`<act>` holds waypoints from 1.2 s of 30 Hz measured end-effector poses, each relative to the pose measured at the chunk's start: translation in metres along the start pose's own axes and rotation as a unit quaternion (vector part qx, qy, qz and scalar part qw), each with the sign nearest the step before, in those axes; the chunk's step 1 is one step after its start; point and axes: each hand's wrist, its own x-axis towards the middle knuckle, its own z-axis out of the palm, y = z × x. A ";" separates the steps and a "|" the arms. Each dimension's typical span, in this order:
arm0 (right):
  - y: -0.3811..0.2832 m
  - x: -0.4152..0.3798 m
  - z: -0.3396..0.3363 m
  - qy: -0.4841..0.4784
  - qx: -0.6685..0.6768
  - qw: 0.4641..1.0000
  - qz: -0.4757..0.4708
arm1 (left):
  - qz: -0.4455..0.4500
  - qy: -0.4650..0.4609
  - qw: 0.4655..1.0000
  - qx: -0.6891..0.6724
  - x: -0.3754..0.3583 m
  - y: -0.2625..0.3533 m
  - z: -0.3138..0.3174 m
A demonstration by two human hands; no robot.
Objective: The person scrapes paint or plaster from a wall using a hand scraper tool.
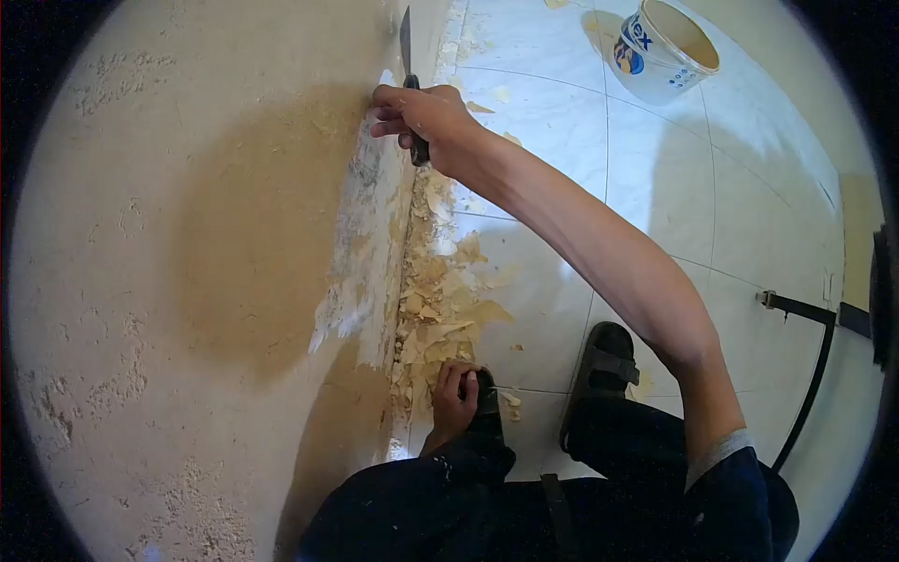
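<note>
My right hand [417, 117] is closed round the black handle of a scraper [406, 47], whose metal blade points away from me along the wall. Beside it, the wall [253, 253] has a scraped strip [361, 225] showing white and grey under the beige paint. Low down, near my shoe, my left hand [455, 393] has its fingers bent; whether it holds anything is hidden. Peeled paint flakes [435, 304] lie heaped along the foot of the wall, close to my left hand.
A white plastic bucket [655, 61] stands on the tiled floor [543, 272] at the upper right. A black metal bar [813, 375] is at the right. My shoes, one of them a black sandal [607, 361], rest on the tiles.
</note>
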 end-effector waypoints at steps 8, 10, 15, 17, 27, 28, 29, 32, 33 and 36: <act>0.005 0.000 0.000 0.002 0.075 0.997 0.026 | 0.061 0.035 0.997 0.038 0.001 0.000 0.001; 0.012 0.001 -0.005 -0.010 0.069 0.997 0.026 | 0.063 0.032 0.997 0.037 0.001 -0.001 0.000; 0.015 -0.001 -0.015 -0.055 0.053 0.997 -0.004 | 0.088 0.041 0.994 0.043 0.002 -0.005 0.002; 0.018 -0.002 -0.016 -0.076 0.039 0.996 -0.038 | 0.071 0.034 0.996 0.040 0.002 -0.007 0.002; 0.015 0.000 -0.015 -0.074 0.033 0.996 -0.040 | 0.051 0.015 0.998 0.034 0.002 -0.007 0.002; 0.014 0.000 -0.013 -0.068 0.024 0.997 -0.032 | 0.052 0.018 0.998 0.034 0.002 -0.007 0.002; 0.012 0.000 -0.012 -0.062 0.016 0.998 -0.023 | 0.054 0.020 0.998 0.035 0.003 -0.007 0.002; 0.009 0.003 -0.010 -0.066 0.026 0.997 -0.018 | 0.048 0.021 0.998 0.029 0.003 -0.002 0.001; 0.009 0.005 -0.009 -0.067 0.026 0.997 -0.018 | 0.048 0.021 0.998 0.030 0.004 -0.002 0.002; 0.014 0.006 -0.005 -0.055 0.085 0.995 0.009 | 0.055 0.035 0.997 0.037 0.003 -0.004 0.002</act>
